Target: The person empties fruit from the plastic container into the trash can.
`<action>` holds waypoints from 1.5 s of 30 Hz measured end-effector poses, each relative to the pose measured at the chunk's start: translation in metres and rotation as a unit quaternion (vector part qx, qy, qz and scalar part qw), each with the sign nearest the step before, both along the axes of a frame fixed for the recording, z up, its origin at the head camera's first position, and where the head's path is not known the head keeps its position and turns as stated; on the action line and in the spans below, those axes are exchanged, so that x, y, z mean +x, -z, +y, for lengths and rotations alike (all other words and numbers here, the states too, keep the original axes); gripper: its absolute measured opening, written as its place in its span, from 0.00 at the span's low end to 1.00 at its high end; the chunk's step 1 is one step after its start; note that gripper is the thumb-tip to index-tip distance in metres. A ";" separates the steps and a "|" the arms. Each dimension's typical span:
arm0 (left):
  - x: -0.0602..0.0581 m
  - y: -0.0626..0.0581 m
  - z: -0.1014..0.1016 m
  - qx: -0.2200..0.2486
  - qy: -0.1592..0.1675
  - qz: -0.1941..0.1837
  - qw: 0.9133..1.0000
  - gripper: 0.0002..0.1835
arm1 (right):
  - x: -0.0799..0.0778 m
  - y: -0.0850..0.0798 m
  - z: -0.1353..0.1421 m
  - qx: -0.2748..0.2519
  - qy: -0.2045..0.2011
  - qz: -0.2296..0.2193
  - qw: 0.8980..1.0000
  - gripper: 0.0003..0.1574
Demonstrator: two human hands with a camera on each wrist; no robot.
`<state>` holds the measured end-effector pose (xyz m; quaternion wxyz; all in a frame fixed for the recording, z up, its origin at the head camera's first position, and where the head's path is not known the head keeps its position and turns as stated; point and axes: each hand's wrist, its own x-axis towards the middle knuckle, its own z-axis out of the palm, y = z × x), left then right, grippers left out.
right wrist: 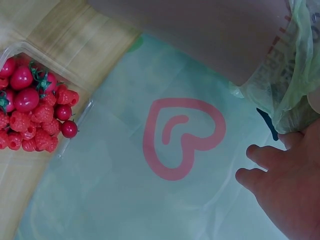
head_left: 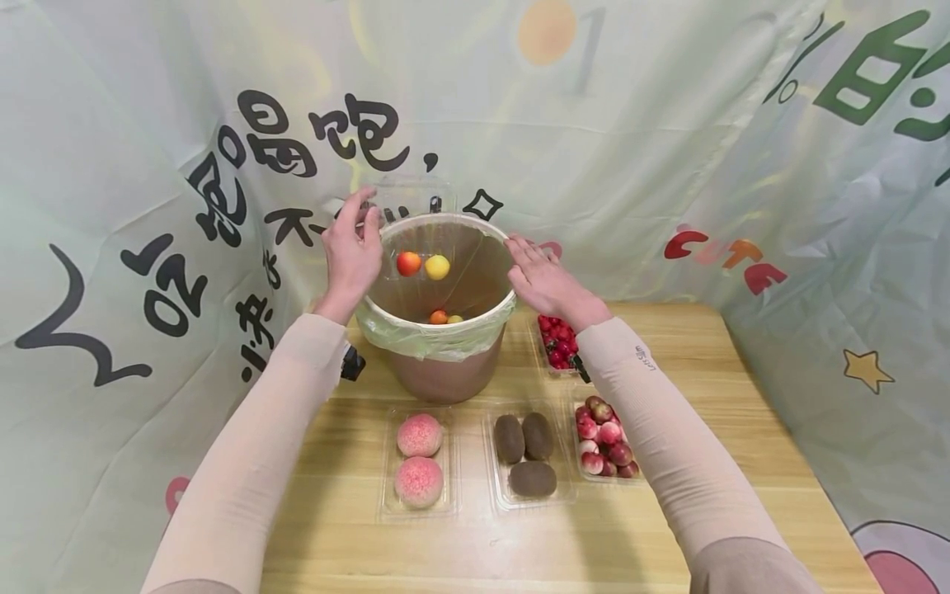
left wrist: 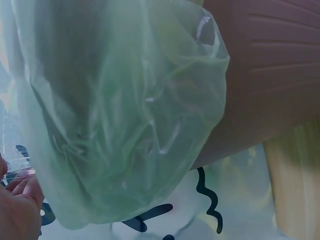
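Two pale sleeves point(head_left: 237, 462) reach out over a wooden table point(head_left: 334, 528). Closest on the table, two pink peaches point(head_left: 419, 483) sit in a clear tray, one behind the other. Just right of it, three brown kiwis point(head_left: 533, 478) lie in another clear tray. To the right of that, partly behind the right sleeve, is a tub of round red and pink fruit point(head_left: 610, 433). A bit farther back is a tub of raspberries and little tomatoes point(right wrist: 37, 107).

Next comes a brown bin point(head_left: 445, 378) with a thin green bag point(head_left: 475, 342) folded over its rim. One orange fruit point(head_left: 439, 317) and one yellow fruit point(head_left: 455, 319) show low inside it.

The right hand point(head_left: 545, 276) rests on the bin's right edge with its fingers out straight. The left hand point(head_left: 352, 252) pinches the side of a clear box point(head_left: 416, 194) that tips over the bin. A red fruit point(head_left: 408, 264) and a yellow one point(head_left: 437, 266) are side by side above the opening; I cannot tell if they still touch the box.

Behind it all hangs a pale cloth point(head_left: 631, 206) with big black writing.
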<state>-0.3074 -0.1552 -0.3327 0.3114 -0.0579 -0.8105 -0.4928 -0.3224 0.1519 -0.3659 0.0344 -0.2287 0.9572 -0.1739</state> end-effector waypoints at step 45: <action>0.009 -0.020 -0.020 -0.006 -0.035 -0.005 0.999 0.18 | -0.001 0.001 0.001 -0.001 -0.002 0.004 1.000 0.44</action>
